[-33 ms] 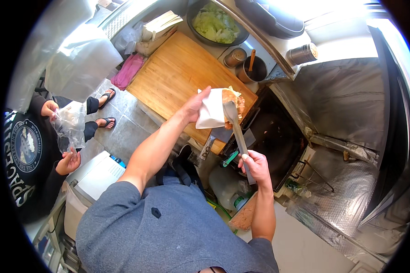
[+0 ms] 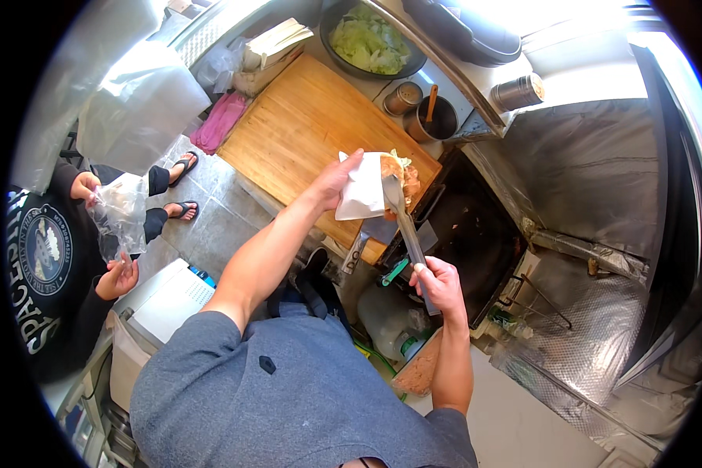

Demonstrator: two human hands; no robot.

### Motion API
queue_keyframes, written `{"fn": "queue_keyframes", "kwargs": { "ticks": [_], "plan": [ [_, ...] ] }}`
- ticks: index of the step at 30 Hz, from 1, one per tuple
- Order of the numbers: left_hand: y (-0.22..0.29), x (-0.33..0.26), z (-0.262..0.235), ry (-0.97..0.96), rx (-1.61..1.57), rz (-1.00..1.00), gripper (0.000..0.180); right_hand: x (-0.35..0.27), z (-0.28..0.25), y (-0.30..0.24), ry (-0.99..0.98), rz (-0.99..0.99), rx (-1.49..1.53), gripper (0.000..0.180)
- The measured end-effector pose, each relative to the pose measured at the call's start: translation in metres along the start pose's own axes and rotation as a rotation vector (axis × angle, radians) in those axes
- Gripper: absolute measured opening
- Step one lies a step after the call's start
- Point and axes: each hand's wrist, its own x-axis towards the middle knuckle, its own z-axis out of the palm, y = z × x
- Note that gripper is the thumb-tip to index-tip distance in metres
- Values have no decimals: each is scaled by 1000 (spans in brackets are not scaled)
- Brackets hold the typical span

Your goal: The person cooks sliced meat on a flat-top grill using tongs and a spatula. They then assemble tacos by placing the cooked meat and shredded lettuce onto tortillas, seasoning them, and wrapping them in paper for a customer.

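Observation:
My left hand (image 2: 337, 184) grips a white paper bag (image 2: 360, 189) over the wooden cutting board (image 2: 304, 117). Meat and pale lettuce, seemingly a filled bread (image 2: 409, 183), stick out of the bag's right end. My right hand (image 2: 438, 282) is closed around the handle of long metal tongs (image 2: 410, 238). The tongs' tips rest against the filling at the bag's mouth. How much food sits inside the paper is hidden. Just right of the tongs lies a dark griddle (image 2: 476, 234) with small scraps on it.
A bowl of chopped lettuce (image 2: 366, 47) stands behind the board. A metal pot (image 2: 437, 121) and a shaker tin (image 2: 403, 98) are at its far right corner. At left, another person holds a clear plastic bag (image 2: 121, 207). A tub of brown food (image 2: 419, 366) sits by my right forearm.
The tongs' tips have shifted very slightly left against the filling, and a little more lettuce shows. My left hand has barely moved.

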Motion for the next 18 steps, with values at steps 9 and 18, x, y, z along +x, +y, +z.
{"fn": "queue_keyframes", "kwargs": {
  "ticks": [9,18],
  "plan": [
    [-1,0,-4,-123,-81,-68,61,-4,-8,-13,-21,15,-14,20],
    [6,-2,15,-266,-163,-119,66,-11,-16,-32,39,-23,-135,24]
  ]
}}
